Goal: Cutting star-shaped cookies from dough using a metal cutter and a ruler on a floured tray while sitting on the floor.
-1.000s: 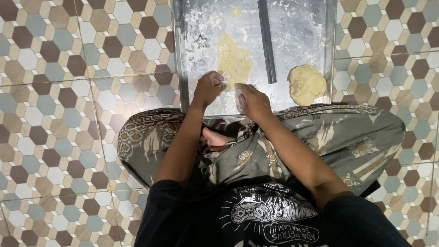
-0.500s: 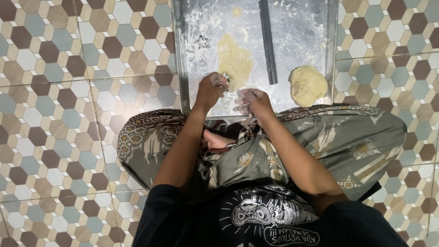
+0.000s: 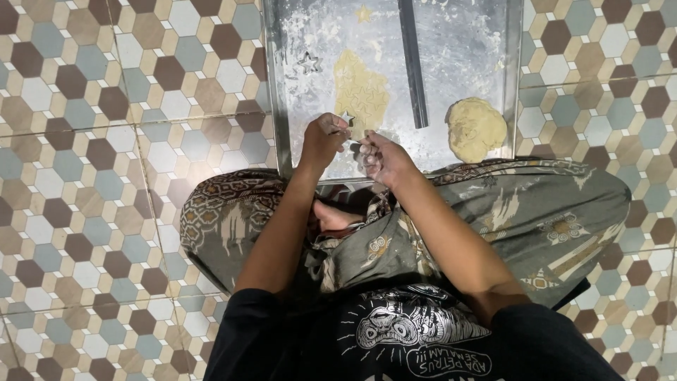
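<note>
Floor: hexagon tiles (image 3: 92, 141), brown, grey, cream | floured metal tray (image 3: 465, 49) flat on it | left grip (image 3: 323, 138) pinching small star cutter (image 3: 347, 117) at rolled dough sheet (image 3: 360, 92) | right grip (image 3: 381, 156) curled, contents unclear | dough ball (image 3: 477, 128) at tray's right edge.

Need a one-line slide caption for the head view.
Seated on a tiled floor, left hand and right hand work over a floured metal tray beside rolled dough.

Head-worn camera looking straight down from above, facing the person's own lap and forearms, floured metal tray (image 3: 296, 85) sitting at the top edge, patterned tiled floor (image 3: 92, 176) filling the sides, moderately near
</note>
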